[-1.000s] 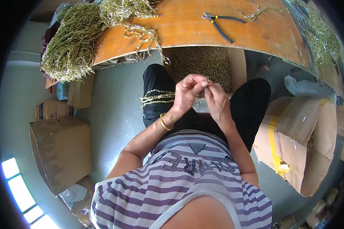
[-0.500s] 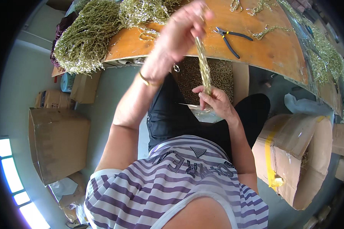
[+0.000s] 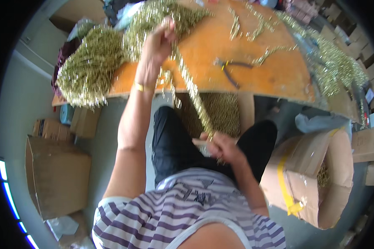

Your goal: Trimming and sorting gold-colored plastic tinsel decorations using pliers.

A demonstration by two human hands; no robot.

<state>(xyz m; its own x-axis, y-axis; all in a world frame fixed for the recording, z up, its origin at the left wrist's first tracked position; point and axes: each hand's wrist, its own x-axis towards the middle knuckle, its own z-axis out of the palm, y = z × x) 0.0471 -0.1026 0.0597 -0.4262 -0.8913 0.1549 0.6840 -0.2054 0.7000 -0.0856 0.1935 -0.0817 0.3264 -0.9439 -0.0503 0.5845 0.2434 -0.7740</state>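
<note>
The left hand [image 3: 158, 41] and right hand [image 3: 223, 147] had moved farther apart since the earlier frame. From over the table [image 3: 274, 81] past its near edge, gold strands [image 3: 191, 86] ran straight. Step looked like pulling them taut; next move probably called for two firm grips. Left, reaching forward, clutched the far part; right, low near the body, fisted round the near part.

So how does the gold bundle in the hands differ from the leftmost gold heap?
Pose: the held bundle is stretched nearly straight between the left hand and right hand; the heap droops over the edge of the table.
Bulk: the held bundle is slim, the heap thick and bushy.
Shared: both are gold and shiny.
</note>
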